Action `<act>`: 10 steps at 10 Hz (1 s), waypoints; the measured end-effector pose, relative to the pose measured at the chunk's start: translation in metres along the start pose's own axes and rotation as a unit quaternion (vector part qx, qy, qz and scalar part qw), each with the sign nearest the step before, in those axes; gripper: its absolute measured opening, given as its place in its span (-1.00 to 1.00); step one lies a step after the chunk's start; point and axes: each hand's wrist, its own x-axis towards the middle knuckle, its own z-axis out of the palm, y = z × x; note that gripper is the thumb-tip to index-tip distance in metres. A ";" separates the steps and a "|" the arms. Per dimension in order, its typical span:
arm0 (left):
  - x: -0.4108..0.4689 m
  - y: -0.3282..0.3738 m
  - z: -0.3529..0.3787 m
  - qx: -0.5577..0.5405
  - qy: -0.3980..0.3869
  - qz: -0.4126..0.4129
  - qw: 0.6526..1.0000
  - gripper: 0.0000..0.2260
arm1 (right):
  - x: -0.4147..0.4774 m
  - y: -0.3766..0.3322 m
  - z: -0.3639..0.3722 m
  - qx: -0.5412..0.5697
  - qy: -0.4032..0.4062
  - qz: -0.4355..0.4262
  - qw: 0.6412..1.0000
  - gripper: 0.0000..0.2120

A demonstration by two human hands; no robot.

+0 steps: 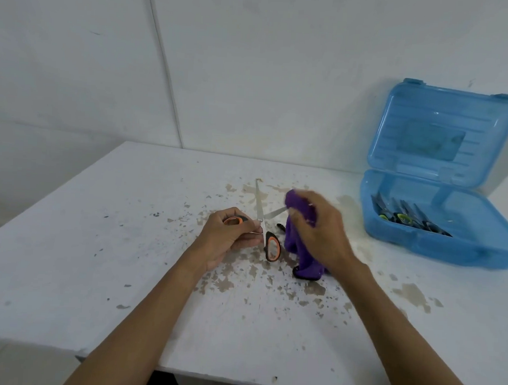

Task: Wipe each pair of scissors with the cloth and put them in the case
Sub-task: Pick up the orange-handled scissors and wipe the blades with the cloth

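Note:
A pair of scissors [259, 204] with orange-and-black handles is spread open above the middle of the table. My left hand [229, 238] grips one handle loop. My right hand [319, 229] holds a purple cloth [298, 248] bunched around the tip of the right-hand blade; the cloth's lower end hangs down to the table. The hand is blurred. The other blade points away from me, bare. At the right stands a blue plastic case [422, 241], lid up, with several scissors [406, 218] lying inside.
The white table [95, 242] has worn, flaking patches around the middle. A white wall rises just behind it, and the case's lid [440, 135] leans against that wall. The table's front edge runs close to my forearms.

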 end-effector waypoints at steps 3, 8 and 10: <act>0.002 0.001 -0.007 0.102 0.039 0.068 0.992 -0.79 | -0.012 0.017 0.047 -0.328 0.020 -0.193 0.925 -0.44; -0.001 0.001 -0.002 0.083 0.038 0.046 0.995 -0.84 | -0.016 0.024 0.061 -0.268 -0.011 -0.160 0.950 -0.56; -0.003 0.000 -0.003 0.050 0.036 -0.008 0.998 -0.89 | -0.002 0.038 0.042 -0.241 0.052 -0.037 0.968 -0.54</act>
